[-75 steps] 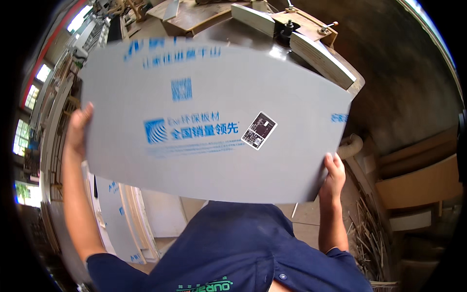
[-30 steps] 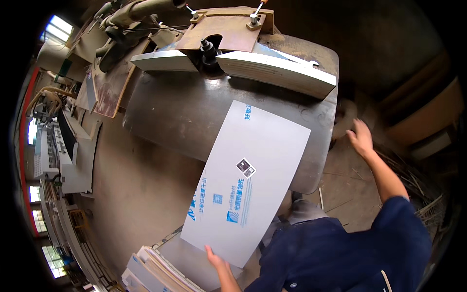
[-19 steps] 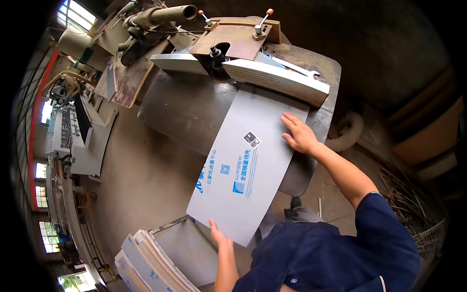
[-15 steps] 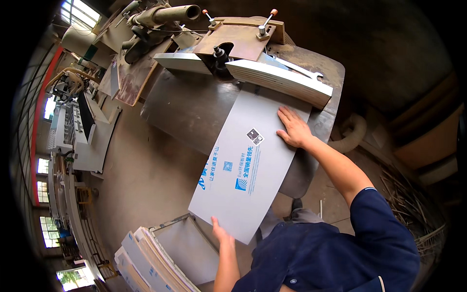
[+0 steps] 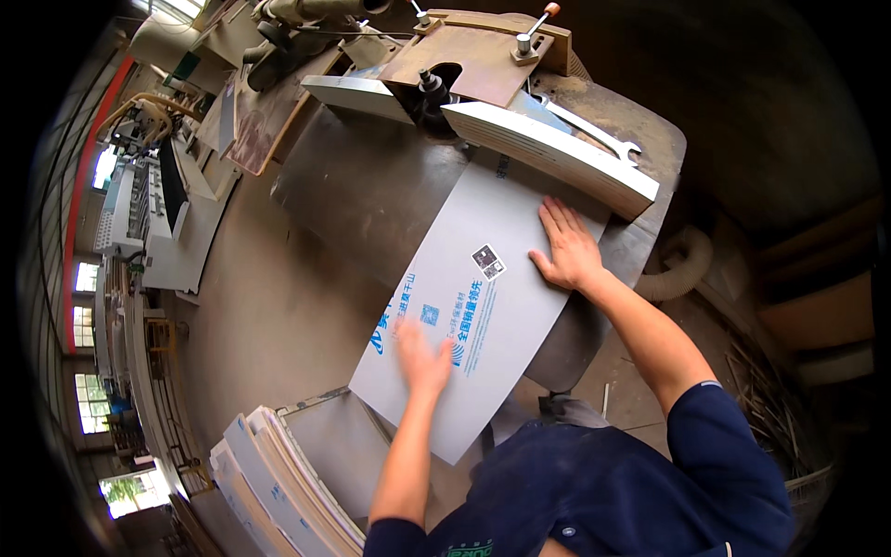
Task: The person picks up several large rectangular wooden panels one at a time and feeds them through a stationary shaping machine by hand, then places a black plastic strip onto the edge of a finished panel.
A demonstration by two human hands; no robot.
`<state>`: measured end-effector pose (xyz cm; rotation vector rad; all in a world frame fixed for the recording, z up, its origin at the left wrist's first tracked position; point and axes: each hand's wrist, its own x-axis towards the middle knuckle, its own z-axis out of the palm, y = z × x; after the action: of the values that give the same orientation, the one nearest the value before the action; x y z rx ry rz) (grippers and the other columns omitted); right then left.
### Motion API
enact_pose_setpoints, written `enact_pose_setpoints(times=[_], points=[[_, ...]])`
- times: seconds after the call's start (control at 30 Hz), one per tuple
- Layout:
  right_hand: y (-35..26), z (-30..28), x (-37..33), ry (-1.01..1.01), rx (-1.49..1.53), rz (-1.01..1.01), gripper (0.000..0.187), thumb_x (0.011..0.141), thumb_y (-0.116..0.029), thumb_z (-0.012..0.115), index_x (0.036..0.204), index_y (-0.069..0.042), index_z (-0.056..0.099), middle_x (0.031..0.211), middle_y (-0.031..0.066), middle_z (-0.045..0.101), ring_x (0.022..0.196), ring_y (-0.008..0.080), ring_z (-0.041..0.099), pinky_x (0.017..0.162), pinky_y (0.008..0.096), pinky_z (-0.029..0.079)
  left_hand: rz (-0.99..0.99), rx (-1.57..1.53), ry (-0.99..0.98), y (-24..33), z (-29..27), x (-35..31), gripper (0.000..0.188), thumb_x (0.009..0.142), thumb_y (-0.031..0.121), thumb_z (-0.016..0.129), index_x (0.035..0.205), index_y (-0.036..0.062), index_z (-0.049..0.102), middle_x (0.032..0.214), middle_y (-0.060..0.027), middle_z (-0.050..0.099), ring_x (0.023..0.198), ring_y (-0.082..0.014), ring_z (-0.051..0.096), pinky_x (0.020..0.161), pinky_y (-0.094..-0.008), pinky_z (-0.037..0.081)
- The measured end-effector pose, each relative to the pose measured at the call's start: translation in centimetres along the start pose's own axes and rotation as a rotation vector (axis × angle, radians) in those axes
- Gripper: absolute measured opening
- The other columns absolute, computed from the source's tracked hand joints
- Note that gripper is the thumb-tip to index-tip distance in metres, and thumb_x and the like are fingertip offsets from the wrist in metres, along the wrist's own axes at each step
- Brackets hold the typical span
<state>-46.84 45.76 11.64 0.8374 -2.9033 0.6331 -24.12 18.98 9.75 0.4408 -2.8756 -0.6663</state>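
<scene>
A long pale grey panel with blue print and a small label [image 5: 497, 330] lies on the dark metal machine table [image 5: 371, 190], its far end against the white fence [image 5: 557, 153]. Flat on its right side, near the fence, rests my right hand [image 5: 568, 249], fingers stretched out. My left hand [image 5: 425, 360] is over the near part of the panel, smeared by motion, thumb apart from the fingers and holding nothing; whether it touches the surface I cannot tell. Between the two fence halves stands a dark upright cutter spindle [image 5: 432, 93]. The panel's near end overhangs the table toward my body.
A wrench [image 5: 594, 132] lies behind the fence, near a clamp with an orange-tipped handle [image 5: 529, 42]. At the lower left several boards [image 5: 278, 483] are stacked on edge. A ribbed hose [image 5: 682, 265] and scrap strips [image 5: 766, 390] are at the right.
My left hand has left the panel's near edge and moved forward over its face. My right hand stays flat on the panel. The whole view has shifted slightly.
</scene>
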Motion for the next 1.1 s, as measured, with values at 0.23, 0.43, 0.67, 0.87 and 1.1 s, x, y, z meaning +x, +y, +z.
enact_pose_setpoints(times=[0.23,0.43,0.67,0.87,1.1], points=[[-1.3,-0.8,0.5,0.024,0.057,0.008,0.079,0.079,-0.037,0.064,0.138,0.006,0.036,0.147,0.0228,0.034,0.138,0.0357,0.030,0.116,0.0441,0.022,0.281,0.236,-0.095,11.0,5.9,18.3,0.082,0.088,0.050,0.051,0.141,-0.0096,0.032,0.155,-0.0222,0.018,0.146,-0.0327,0.011,0.118,-0.0425,0.008],[-1.3,-0.1,1.8,0.000,0.107,0.029,0.080,0.077,-0.037,0.065,0.138,0.007,0.037,0.147,0.0238,0.033,0.138,0.0368,0.030,0.115,0.0455,0.023,0.317,0.221,-0.106,10.7,7.3,24.0,0.086,0.086,0.051,0.053,0.141,-0.0100,0.032,0.156,-0.0219,0.016,0.146,-0.0329,0.011,0.118,-0.0419,0.008],[-2.6,0.8,5.2,-0.013,0.128,0.020,0.080,0.077,-0.037,0.066,0.137,0.008,0.038,0.147,0.0241,0.032,0.138,0.0377,0.030,0.115,0.0468,0.023,0.312,0.249,-0.113,8.6,5.8,26.9,0.087,0.085,0.052,0.054,0.142,-0.0097,0.031,0.155,-0.0221,0.017,0.146,-0.0327,0.011,0.119,-0.0410,0.009],[-4.0,1.6,7.3,-0.021,0.126,0.007,0.080,0.076,-0.035,0.067,0.136,0.009,0.038,0.146,0.0255,0.033,0.138,0.0381,0.030,0.115,0.0469,0.023,0.293,0.243,-0.131,6.8,5.2,28.6,0.088,0.085,0.054,0.051,0.143,-0.0085,0.030,0.157,-0.0209,0.013,0.147,-0.0317,0.008,0.119,-0.0400,0.007],[-4.9,2.6,9.2,0.003,0.128,-0.009,0.082,0.073,-0.033,0.070,0.137,0.008,0.038,0.146,0.0257,0.034,0.137,0.0388,0.032,0.115,0.0473,0.024,0.288,0.261,-0.122,5.3,4.6,29.9,0.089,0.085,0.054,0.052,0.143,-0.0087,0.031,0.157,-0.0204,0.014,0.147,-0.0313,0.009,0.119,-0.0395,0.009]])
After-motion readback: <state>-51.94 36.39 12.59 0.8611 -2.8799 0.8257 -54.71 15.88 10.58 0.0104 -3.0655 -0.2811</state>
